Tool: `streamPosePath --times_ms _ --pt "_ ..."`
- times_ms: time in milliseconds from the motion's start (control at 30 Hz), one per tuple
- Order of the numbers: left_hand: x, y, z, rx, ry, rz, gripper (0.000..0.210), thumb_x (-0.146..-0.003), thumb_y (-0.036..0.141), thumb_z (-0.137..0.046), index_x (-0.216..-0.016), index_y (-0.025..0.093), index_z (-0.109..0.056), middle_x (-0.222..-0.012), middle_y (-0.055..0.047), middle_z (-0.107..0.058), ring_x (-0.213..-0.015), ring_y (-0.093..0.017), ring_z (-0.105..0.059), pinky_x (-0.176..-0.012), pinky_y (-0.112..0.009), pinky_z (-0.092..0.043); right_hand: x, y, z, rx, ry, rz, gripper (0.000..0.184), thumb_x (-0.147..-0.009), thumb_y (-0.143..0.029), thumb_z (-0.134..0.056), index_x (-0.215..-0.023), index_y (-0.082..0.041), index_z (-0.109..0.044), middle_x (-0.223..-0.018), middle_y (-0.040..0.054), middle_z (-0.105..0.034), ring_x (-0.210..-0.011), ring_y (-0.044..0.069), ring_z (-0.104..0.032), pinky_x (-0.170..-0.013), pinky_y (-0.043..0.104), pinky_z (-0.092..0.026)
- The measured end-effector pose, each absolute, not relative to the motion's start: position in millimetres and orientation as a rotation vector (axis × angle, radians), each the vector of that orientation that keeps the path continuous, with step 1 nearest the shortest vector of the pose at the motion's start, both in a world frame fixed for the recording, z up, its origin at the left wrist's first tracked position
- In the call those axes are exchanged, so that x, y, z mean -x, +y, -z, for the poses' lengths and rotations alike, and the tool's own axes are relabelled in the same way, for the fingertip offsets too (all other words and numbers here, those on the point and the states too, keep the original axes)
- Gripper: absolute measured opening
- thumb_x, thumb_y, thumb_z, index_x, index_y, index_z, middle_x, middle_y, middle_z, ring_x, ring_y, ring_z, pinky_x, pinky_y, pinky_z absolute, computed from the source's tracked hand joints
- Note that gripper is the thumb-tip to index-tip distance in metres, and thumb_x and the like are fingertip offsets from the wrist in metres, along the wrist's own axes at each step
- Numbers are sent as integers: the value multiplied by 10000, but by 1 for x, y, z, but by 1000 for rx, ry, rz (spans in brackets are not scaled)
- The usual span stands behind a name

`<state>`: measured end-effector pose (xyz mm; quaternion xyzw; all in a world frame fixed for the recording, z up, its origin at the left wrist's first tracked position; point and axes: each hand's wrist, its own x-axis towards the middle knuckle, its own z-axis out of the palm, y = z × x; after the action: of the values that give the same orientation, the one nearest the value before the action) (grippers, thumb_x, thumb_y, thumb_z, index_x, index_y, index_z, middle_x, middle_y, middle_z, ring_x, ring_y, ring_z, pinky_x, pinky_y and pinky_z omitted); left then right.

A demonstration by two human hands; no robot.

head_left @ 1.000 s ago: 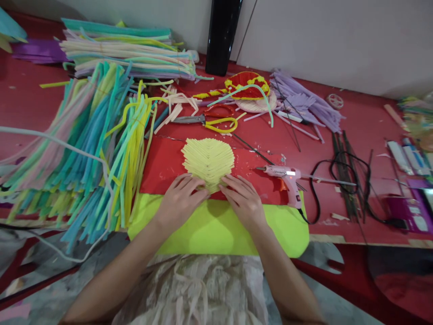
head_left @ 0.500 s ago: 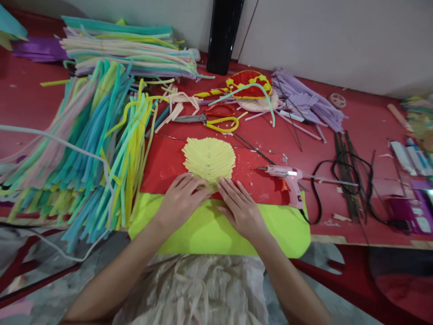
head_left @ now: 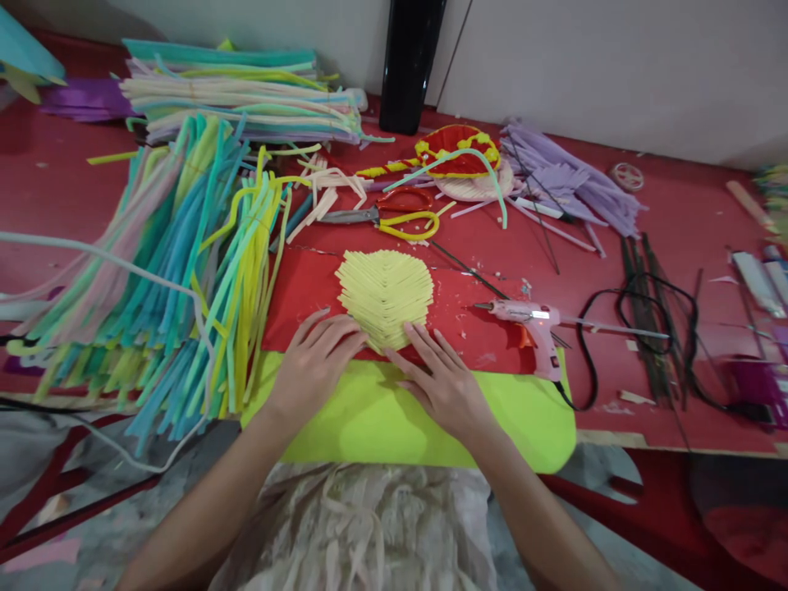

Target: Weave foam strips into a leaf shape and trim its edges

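A pale yellow leaf-shaped piece (head_left: 387, 291), built of pipe cleaner strips in a herringbone pattern, lies flat on a red sheet (head_left: 295, 287). At its lower left edge rest the fingertips of my left hand (head_left: 315, 361), fingers stretched out and palm down. My right hand (head_left: 444, 386) lies at the lower right edge, fingers spread, fingertips touching the piece. Neither hand grips anything. Beneath both wrists is a lime green mat (head_left: 382, 427). A pink glue gun (head_left: 526, 316) lies to the right of my right hand.
Bundles of coloured pipe cleaners (head_left: 178, 271) fill the left side, with another stack (head_left: 246, 94) behind. Scissors (head_left: 400, 217) lie beyond the leaf piece. Purple pipe cleaners (head_left: 572, 180), a red and yellow ornament (head_left: 459, 152) and dark stems (head_left: 646, 320) lie farther right. A black cable (head_left: 591, 361) trails from the glue gun.
My left hand has slid slightly left, away from the piece's bottom tip, uncovering more of it. My right hand stays by the lower right edge. The view has shifted a little.
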<state>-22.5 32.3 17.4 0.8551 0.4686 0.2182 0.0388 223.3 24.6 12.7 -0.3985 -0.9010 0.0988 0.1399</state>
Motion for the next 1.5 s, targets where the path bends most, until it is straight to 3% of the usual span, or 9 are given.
streamPosePath --times_ms 667,1167,1233,1333,1500 --pt "19 32 -14 -2591 1565 -747 115 -908 179 -561 -987 206 -640 -1019 -41 -688 -1003 -202 -623 -1036 -429 -423 -222 24 -13 1135 -2596 -262 480 -938 -278 -558 -1410 -326 -481 -1561 102 -325 -1431 276 -320 -1143 484 -374" --pt "21 28 -12 -2500 1738 -840 155 -909 178 -571 -1048 197 -637 -997 -28 -733 -937 -185 -675 -1025 -426 -436 -221 24 -12 1145 -2589 -267 468 -943 -270 -551 -1403 -323 -490 -1568 98 -311 -1433 268 -318 -1147 484 -367" --pt "20 25 -14 -2496 1801 -829 238 -907 181 -570 -1141 173 -614 -1026 -58 -728 -941 -195 -674 -1013 -415 -455 -221 24 -11 1147 -2588 -260 463 -939 -279 -558 -1398 -317 -499 -1572 96 -301 -1437 269 -310 -1151 483 -361" --pt "18 16 -17 -2569 1738 -762 364 -905 161 -550 -1269 140 -556 -1188 -107 -681 -1095 -218 -634 -1056 -406 -432 -222 23 -9 1149 -2577 -257 452 -931 -292 -573 -1379 -317 -521 -1579 83 -286 -1439 267 -307 -1152 479 -362" --pt "16 3 -18 -2693 1521 -421 480 -943 264 -496 -1405 145 -452 -1470 -138 -466 -1345 -271 -455 -1147 -481 -316 -221 23 -10 1162 -2598 -271 456 -944 -288 -550 -1396 -318 -500 -1574 90 -298 -1446 258 -289 -1161 476 -347"
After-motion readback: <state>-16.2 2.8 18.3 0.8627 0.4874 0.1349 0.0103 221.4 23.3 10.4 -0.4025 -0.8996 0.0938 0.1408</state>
